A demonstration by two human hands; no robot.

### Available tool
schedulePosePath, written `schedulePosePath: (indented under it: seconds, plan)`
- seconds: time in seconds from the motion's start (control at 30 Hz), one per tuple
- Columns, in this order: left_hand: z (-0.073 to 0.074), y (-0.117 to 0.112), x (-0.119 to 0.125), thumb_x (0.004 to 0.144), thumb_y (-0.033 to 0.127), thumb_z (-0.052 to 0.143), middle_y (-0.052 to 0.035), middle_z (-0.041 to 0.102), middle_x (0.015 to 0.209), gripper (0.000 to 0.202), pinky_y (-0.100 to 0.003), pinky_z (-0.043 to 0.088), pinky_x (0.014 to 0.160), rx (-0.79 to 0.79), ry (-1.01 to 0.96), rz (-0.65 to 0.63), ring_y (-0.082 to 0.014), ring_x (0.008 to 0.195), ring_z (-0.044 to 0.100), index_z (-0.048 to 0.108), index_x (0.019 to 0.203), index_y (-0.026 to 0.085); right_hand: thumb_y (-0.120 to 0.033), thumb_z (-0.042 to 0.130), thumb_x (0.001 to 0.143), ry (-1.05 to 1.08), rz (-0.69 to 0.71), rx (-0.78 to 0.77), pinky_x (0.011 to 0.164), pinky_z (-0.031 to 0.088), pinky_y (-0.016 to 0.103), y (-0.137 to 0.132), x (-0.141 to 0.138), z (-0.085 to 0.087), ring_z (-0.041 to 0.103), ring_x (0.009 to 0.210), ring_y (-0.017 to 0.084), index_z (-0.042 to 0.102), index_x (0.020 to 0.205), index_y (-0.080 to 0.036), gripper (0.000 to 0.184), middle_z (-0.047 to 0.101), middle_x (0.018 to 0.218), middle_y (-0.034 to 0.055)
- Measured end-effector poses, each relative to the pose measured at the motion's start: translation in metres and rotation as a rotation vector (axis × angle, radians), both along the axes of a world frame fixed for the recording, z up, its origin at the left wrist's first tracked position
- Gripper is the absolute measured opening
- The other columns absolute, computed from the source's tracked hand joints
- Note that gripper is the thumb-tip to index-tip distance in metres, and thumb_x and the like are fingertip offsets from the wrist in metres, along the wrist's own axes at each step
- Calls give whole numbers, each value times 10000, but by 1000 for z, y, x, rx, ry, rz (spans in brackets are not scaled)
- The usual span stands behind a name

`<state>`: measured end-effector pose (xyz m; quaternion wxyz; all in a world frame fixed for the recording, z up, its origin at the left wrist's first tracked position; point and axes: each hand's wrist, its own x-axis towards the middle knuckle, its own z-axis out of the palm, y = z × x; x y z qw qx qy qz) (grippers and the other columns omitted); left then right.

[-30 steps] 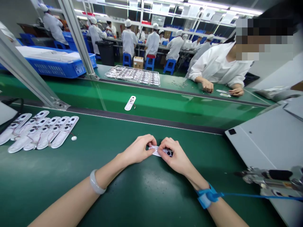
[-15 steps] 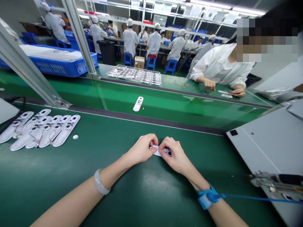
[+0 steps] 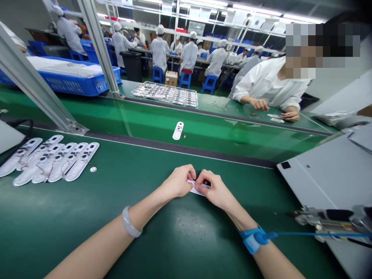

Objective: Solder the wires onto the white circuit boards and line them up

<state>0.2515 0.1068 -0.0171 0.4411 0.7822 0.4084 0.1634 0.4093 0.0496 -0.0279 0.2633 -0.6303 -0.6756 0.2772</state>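
Near the middle of the green bench, a white elongated panel point(image 3: 198, 190) lies between my two hands, partly covered by my fingers. My left hand point(image 3: 183, 180) is closed with thumb and fingers pinching at the panel's left end. Over its middle and right part, my right hand point(image 3: 214, 187) is closed too, fingertips pressed together on the panel. Whether a small part or wire is between those fingertips is hidden. To the left lie several similar white panels point(image 3: 83, 162) with dark components and thin wires; a small round disc point(image 3: 93, 169) hangs off one by its wire.
One white panel point(image 3: 178, 131) lies on the bright green conveyor belt point(image 3: 139, 128) beyond the bench edge. A filled clear tray point(image 3: 165, 94) and a blue basket point(image 3: 84, 83) stand behind it. A co-worker point(image 3: 267, 85) sits across. At right are a grey box point(image 3: 319, 166) and a tool point(image 3: 334, 221).
The panel on the belt has shifted right. My right fingers have moved slightly over the panel, covering its dark round part. My left hand stays at its end.
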Motion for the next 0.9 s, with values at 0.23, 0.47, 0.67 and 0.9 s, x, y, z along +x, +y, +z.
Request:
schedulePosePath:
  seconds: [0.23, 0.47, 0.67, 0.9]
  plan:
    - [1, 1, 2, 630, 9, 589, 14, 611, 782, 246, -225, 417, 599, -23, 14, -2, -146, 715, 570, 585, 799, 188, -143, 550, 679, 2, -18, -36, 708, 375, 328, 2, -1, 1, 506, 736, 178, 510, 590, -203, 115, 585, 694, 2]
    - [1, 2, 4, 613, 14, 590, 31, 573, 723, 221, -219, 373, 579, -16, 8, 2, -134, 670, 528, 582, 756, 182, -132, 535, 664, 19, -36, -36, 741, 375, 345, 4, -6, 2, 509, 763, 181, 507, 591, -196, 100, 598, 711, 1]
    - [-5, 3, -1, 628, 8, 579, 16, 586, 772, 238, -221, 392, 604, 16, -26, 2, -127, 691, 530, 584, 803, 170, -243, 544, 757, 140, 20, -64, 608, 420, 281, 1, 18, 9, 521, 636, 135, 600, 749, -182, 83, 611, 740, 12]
    - [-15, 4, -1, 659, 115, 657, 12, 581, 765, 190, -237, 419, 636, 12, -74, -3, -147, 723, 551, 596, 829, 174, -249, 582, 764, 94, -15, -44, 792, 421, 327, -18, 24, 5, 545, 847, 177, 604, 805, -186, 78, 600, 874, 33]
